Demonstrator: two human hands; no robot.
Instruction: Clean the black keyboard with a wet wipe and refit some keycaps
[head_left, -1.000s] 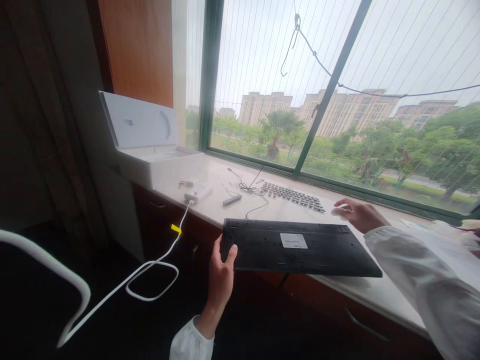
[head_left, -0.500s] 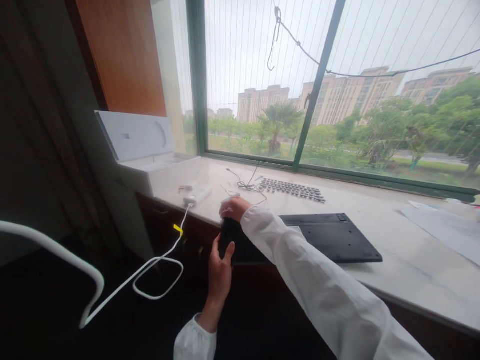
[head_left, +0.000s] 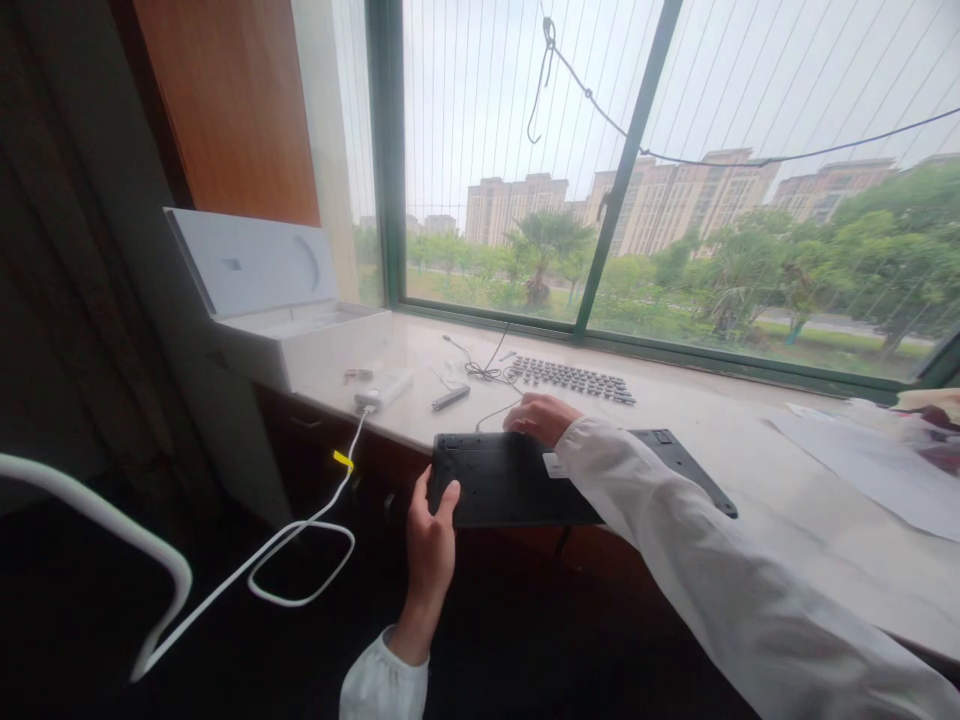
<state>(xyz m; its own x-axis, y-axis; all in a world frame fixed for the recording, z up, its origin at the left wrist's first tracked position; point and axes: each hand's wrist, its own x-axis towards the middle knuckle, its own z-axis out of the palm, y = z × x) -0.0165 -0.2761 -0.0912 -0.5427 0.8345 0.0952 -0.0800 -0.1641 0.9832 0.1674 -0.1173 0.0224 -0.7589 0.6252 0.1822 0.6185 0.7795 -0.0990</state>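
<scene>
A black keyboard [head_left: 495, 485] lies underside up, with a white label and rubber feet visible, its near edge jutting past the counter's front edge. At its left end my left hand [head_left: 433, 530] grips it, thumb on top and the other fingers mostly hidden beneath. My right hand [head_left: 546, 415] is at the far long edge with fingers bent over it; the fingertips are partly hidden. Behind the keyboard runs a thin dark cable [head_left: 487, 374]. Several dark keycaps [head_left: 574, 378] are laid out in rows beyond my right hand. Left of them lies a short dark rod-shaped tool [head_left: 451, 398].
An open white box [head_left: 330, 345] stands at the counter's left end. Near it is a white power strip [head_left: 386, 390], its white cord [head_left: 315, 518] hanging off the front. Papers [head_left: 862, 465] lie at the right of the counter [head_left: 802, 570]. A window [head_left: 487, 250] is behind.
My right hand has moved right along the keyboard's far edge, away from its left corner. The dark rod-shaped tool is now uncovered. My left hand keeps its grip; the view has shifted slightly.
</scene>
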